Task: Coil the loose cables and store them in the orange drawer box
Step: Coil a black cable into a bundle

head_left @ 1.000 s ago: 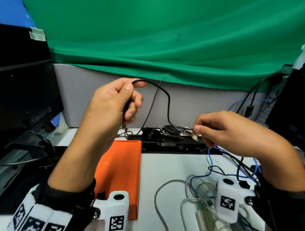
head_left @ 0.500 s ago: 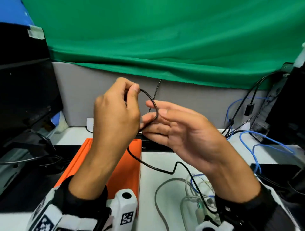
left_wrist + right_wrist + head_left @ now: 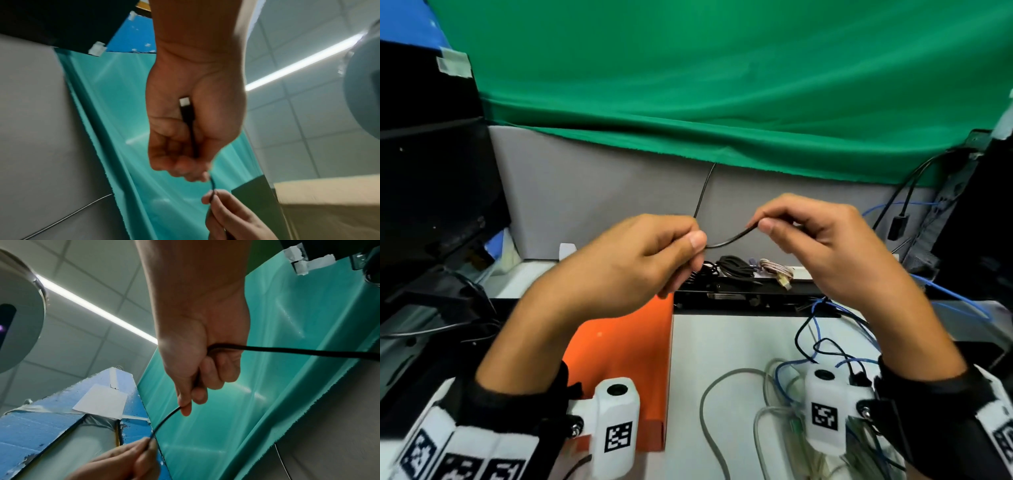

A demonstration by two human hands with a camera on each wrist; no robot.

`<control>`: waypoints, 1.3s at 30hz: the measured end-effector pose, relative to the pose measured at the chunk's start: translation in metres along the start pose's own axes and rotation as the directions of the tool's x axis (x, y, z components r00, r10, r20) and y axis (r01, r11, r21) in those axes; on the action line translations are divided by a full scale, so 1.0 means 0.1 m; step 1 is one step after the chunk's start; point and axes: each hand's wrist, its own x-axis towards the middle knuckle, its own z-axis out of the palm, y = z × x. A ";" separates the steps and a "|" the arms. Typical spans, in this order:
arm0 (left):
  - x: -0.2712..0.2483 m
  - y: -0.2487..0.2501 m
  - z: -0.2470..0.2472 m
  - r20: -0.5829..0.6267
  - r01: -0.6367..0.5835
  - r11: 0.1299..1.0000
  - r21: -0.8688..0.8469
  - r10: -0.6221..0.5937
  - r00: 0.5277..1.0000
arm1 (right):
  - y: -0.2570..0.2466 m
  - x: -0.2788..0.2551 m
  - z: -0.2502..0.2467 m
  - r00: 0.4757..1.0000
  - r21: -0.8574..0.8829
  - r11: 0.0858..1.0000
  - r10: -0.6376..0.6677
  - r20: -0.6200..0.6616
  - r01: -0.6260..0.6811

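1. Two hands are raised side by side at mid-frame in the head view, knuckles toward the camera, forearms rising from the lower corners, each wrist strapped with a white camera block.
2. Left hand [image 3: 633,260]: centre-left of the frame, above the orange drawer box [image 3: 626,353]. Thumb and forefinger pinch the black cable [image 3: 726,241]; the remaining fingers are curled into the palm. The left wrist view shows the cable's plug [image 3: 186,110] lying against the palm, metal tip toward the wrist, with the cord leaving past the fingertips.
3. Black cable: a short span sags between the two pinch points, clear of the table. In the right wrist view it runs on through the right palm and leaves toward the right edge of the frame.
4. Right hand [image 3: 825,250]: centre-right of the frame, level with the left, wrist bent down. Thumb and forefinger pinch the cable; the other fingers are curled around it, as the right wrist view [image 3: 203,363] confirms.
5. Orange drawer box: lower centre-left of the head view, on the white table [image 3: 736,342], partly covered by the left forearm. Whether it is open cannot be told.
6. Coiled black cables [image 3: 732,267] and a braided cable [image 3: 774,267] lie on a dark strip beyond the hands, at centre.
7. Loose grey and blue cables [image 3: 784,377] lie tangled at lower right, beneath the right forearm.
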 end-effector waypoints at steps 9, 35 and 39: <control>0.09 0.30 0.44 -0.321 0.233 0.791 0.566 -0.049 0.946 | -0.05 -0.01 0.06 0.994 -0.049 0.998 0.041 -0.100 -0.046; -0.02 0.26 0.19 -0.251 -0.306 0.612 -0.729 0.178 0.952 | 0.16 -0.05 -0.17 0.984 0.823 0.557 -0.048 0.169 -0.114; -0.01 0.32 0.16 -0.308 -0.341 0.455 -0.822 0.147 0.940 | 0.13 0.03 0.04 0.992 0.520 0.849 0.124 -0.032 -0.089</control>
